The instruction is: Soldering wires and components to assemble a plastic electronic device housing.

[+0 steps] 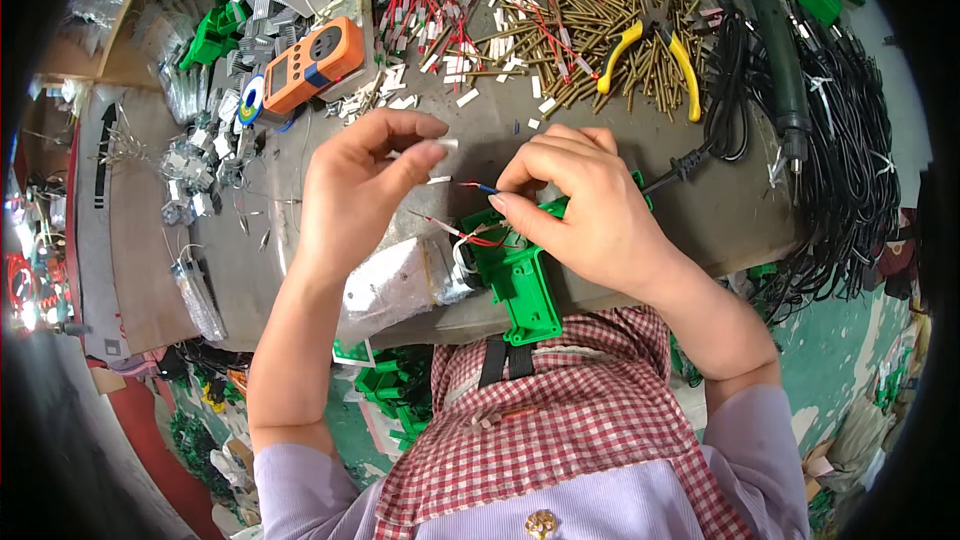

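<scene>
My left hand (350,185) is closed, pinching a small white piece (448,144) between thumb and forefinger. To its right, my right hand (595,205) pinches a blue wire (486,188) whose reddish end points left. The white piece and the wire end are apart. Below my right hand, a green plastic housing (525,295) sits at the table's front edge with its hollow side up. Red and white wires (465,233) come out of it. A black power cord (672,176) runs off to its right; my right hand hides part of the housing.
Yellow-handled pliers (690,75) lie on a heap of brass-coloured rods (570,20). An orange meter (314,65) stands far left, a dark electric screwdriver (780,70) far right. Black cables (845,140) hang over the right edge. A clear plastic bag (395,285) lies below my left hand.
</scene>
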The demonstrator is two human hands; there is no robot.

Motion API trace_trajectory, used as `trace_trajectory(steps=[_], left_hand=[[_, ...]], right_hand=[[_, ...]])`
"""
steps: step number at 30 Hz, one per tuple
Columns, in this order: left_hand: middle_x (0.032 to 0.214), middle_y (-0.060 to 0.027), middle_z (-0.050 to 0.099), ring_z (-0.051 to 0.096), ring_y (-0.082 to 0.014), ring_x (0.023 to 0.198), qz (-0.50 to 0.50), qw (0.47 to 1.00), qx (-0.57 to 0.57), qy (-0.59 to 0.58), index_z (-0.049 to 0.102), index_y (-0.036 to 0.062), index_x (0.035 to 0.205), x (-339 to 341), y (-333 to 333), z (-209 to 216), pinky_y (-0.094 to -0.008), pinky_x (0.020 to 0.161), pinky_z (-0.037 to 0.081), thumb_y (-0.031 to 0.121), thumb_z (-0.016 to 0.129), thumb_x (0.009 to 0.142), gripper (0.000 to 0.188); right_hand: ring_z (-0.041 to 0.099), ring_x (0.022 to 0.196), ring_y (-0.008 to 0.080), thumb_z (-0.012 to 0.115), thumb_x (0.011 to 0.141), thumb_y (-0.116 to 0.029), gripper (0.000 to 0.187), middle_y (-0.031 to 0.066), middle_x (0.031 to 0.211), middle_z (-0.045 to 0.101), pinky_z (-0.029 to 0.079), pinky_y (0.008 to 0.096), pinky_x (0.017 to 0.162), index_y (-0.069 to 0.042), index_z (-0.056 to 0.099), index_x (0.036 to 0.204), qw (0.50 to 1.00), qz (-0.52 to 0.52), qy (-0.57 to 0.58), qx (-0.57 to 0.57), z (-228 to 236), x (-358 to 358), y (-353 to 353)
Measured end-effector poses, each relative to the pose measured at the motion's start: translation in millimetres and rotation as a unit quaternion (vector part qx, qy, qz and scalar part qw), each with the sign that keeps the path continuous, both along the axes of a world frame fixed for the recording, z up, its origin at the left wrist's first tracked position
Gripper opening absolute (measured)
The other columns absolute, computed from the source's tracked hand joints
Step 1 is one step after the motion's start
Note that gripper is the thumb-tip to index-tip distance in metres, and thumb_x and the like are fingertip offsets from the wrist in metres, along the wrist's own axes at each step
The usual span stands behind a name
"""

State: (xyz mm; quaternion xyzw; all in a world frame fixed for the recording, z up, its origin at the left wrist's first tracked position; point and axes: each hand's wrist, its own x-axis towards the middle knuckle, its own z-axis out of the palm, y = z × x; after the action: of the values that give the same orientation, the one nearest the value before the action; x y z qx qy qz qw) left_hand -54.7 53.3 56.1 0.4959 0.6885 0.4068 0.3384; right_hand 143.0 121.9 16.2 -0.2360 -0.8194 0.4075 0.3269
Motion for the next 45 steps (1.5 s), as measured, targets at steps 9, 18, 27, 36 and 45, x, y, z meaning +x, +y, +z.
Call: trace_trajectory(steps=[9,18,27,36,45], left_hand=[[0.091,-0.0047,0.065,0.058,-0.0091,0.081,-0.074,0.989,-0.023,-0.130,0.062,0.0012,0.092,0.6,-8.9,7.8,-0.0244,0.075,0.048,0.003,0.068,0.083,0.011],[0.094,-0.0045,0.063,0.057,-0.0095,0.085,-0.050,0.987,-0.048,-0.146,0.060,0.0023,0.093,6.4,-10.2,8.8,-0.0247,0.078,0.047,0.000,0.068,0.080,0.015],[0.090,-0.0064,0.066,0.063,-0.0134,0.084,-0.168,0.969,-0.012,0.180,0.064,-0.0019,0.090,29.3,-1.8,21.4,-0.0283,0.080,0.053,-0.010,0.067,0.074,0.018],[0.082,-0.0092,0.067,0.065,-0.0199,0.075,-0.160,0.955,0.058,0.243,0.069,0.0023,0.091,21.0,6.4,25.0,-0.0312,0.069,0.050,0.000,0.072,0.071,0.020],[0.075,-0.0148,0.060,0.059,-0.0355,0.076,-0.139,0.927,0.106,0.333,0.059,0.0009,0.077,25.7,0.7,7.5,-0.0440,0.066,0.046,0.009,0.063,0.080,0.009]], right_hand=[[0.056,0.078,0.0193,0.068,0.078,-0.019,0.013,0.0004,0.071,0.060,0.033,0.0376,0.083,-0.009,0.058,0.077,1.000,-0.005,0.009,-0.025,-0.6,2.5,-3.1],[0.056,0.078,0.0203,0.067,0.080,-0.019,0.013,0.0019,0.073,0.061,0.033,0.0377,0.082,-0.009,0.059,0.077,0.999,0.000,0.012,-0.035,-2.5,1.9,-2.9],[0.055,0.082,0.0215,0.068,0.079,-0.022,0.016,0.0037,0.073,0.058,0.031,0.0390,0.083,-0.008,0.061,0.078,0.998,0.028,-0.012,0.047,-4.6,11.8,3.3],[0.054,0.083,0.0205,0.070,0.076,-0.022,0.016,0.0038,0.074,0.056,0.031,0.0392,0.083,-0.008,0.064,0.077,0.996,0.028,-0.050,0.075,-6.9,6.6,12.7],[0.054,0.079,0.0222,0.070,0.073,-0.015,0.017,0.0045,0.075,0.052,0.032,0.0371,0.080,-0.008,0.055,0.074,0.994,0.047,-0.049,0.088,12.7,-2.7,10.8]])
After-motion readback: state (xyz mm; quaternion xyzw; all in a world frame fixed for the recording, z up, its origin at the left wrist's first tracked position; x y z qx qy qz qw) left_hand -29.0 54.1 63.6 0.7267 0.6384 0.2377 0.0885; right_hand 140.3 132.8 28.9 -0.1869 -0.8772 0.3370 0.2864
